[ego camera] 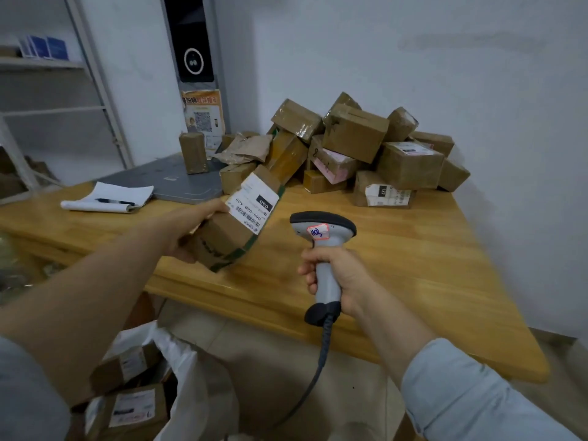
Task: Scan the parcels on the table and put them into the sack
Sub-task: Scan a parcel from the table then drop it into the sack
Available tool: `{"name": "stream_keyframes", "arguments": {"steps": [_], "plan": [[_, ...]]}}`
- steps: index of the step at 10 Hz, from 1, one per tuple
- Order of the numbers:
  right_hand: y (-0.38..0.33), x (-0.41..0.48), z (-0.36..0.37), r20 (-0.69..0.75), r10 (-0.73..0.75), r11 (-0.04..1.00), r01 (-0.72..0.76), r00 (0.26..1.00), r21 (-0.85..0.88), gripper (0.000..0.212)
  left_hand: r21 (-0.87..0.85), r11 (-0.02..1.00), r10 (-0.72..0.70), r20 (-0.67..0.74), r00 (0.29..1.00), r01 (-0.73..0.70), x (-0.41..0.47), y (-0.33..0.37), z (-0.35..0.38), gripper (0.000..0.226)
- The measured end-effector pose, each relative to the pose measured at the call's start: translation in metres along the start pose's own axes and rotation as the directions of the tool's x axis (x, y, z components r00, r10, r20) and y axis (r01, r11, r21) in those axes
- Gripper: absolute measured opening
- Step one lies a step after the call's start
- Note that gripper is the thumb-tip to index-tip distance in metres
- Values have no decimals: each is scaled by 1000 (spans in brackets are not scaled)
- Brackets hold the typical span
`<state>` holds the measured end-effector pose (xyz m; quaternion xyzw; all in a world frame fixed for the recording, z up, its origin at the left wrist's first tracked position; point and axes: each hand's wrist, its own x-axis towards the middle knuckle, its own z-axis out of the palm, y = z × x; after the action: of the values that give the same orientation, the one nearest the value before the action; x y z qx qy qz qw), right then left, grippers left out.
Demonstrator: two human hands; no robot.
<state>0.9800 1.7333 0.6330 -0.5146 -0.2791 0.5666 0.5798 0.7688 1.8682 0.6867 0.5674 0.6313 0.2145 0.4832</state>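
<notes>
two hands are working here: the left hand [187, 232] is gripping a taped parcel [235, 224], its fingers [187, 256] curling under it and the thumb lying by the white label, just over the desk [413, 249] edge. the right hand [334, 275] is wrapping its fingers [307, 272] round the grey scanner [321, 224], just right of the parcel. beyond both sets of fingers a pile of parcels [366, 148] is sitting. below the left fingers the white sack [186, 377] is gaping, holding boxes [127, 405].

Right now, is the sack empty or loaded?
Loaded: at least two labelled cardboard parcels lie inside the open white sack.
</notes>
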Motion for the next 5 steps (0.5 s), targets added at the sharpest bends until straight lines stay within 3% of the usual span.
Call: {"name": "stream_keyframes", "arguments": {"steps": [2,3,4,5], "plan": [[-5,-19,42,178,-32,918,99,983,-384,12,272,962,14,-101,995,14,-29,2,-78,72],[3,-29,72,283,3,847,149,959,-511,9,450,891,-34,-60,998,57,-55,7,-114,115],[17,-35,98,375,-2,777,237,927,-583,11,527,841,-110,-51,993,120,-74,7,-142,129],[28,-42,116,492,-37,700,374,870,-609,11,569,806,-130,-102,986,165,-90,-5,-159,113]]}}
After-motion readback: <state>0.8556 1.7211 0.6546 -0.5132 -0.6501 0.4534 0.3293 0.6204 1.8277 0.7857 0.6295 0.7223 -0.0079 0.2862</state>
